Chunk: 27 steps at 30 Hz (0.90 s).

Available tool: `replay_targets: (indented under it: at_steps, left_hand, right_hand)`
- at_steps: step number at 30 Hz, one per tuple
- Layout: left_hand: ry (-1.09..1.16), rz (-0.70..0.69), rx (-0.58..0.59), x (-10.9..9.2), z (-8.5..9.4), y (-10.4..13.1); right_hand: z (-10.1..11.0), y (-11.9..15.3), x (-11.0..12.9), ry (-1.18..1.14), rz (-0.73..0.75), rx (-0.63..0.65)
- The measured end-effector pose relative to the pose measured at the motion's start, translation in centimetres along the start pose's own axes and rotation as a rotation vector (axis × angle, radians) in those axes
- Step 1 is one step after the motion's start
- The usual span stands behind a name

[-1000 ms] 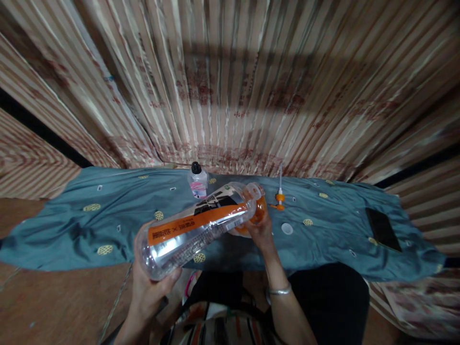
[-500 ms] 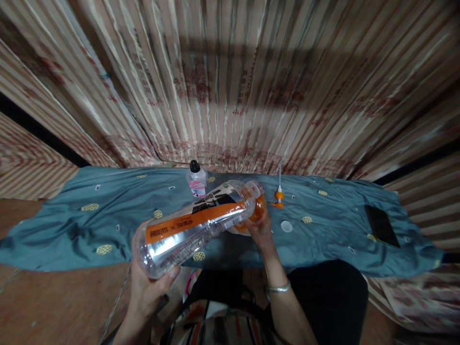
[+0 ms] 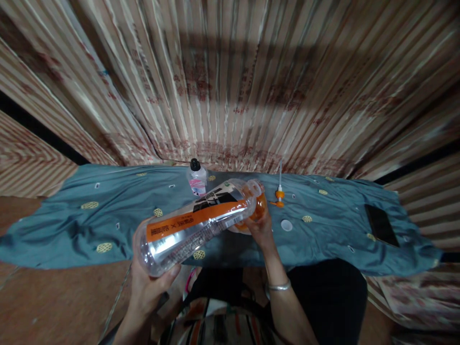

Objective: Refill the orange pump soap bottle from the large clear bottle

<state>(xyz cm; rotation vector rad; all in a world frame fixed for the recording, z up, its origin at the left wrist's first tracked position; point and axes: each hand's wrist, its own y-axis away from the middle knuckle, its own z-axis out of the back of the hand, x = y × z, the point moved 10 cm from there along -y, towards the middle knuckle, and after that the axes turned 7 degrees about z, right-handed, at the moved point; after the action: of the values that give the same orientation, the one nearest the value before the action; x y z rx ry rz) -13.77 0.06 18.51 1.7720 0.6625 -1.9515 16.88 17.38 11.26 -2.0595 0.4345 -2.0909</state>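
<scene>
My left hand (image 3: 149, 282) is wrapped round the base of a large clear plastic bottle (image 3: 196, 220) with an orange, silver and black label. The bottle is tilted well over, its open neck toward the right. At that neck is an orange bottle (image 3: 258, 208), partly hidden behind the clear one, and my right hand (image 3: 259, 227) grips it. Whether liquid passes between the two cannot be made out. A pump dispenser top (image 3: 279, 195), orange and white with a long tube, lies on the cloth just right of my right hand. Near it is a small white round cap (image 3: 286, 225).
A small clear bottle with a black cap and pink label (image 3: 197, 181) stands behind the large one. A dark flat phone-like object (image 3: 381, 225) lies at the right. Teal patterned cloth (image 3: 132, 239) covers the table, with a striped curtain (image 3: 223, 96) behind.
Almost nothing differs. Both hands hold their bottles in nearly the same pose; the view has shifted very slightly.
</scene>
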Motion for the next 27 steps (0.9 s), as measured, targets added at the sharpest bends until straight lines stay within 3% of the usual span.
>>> replay_targets:
  at_steps: [27]
  left_hand:
    - [0.0, 0.026, 0.002, 0.16, 0.27, -0.15]
  right_hand:
    - [0.23, -0.05, -0.08, 0.025, -0.021, -0.011]
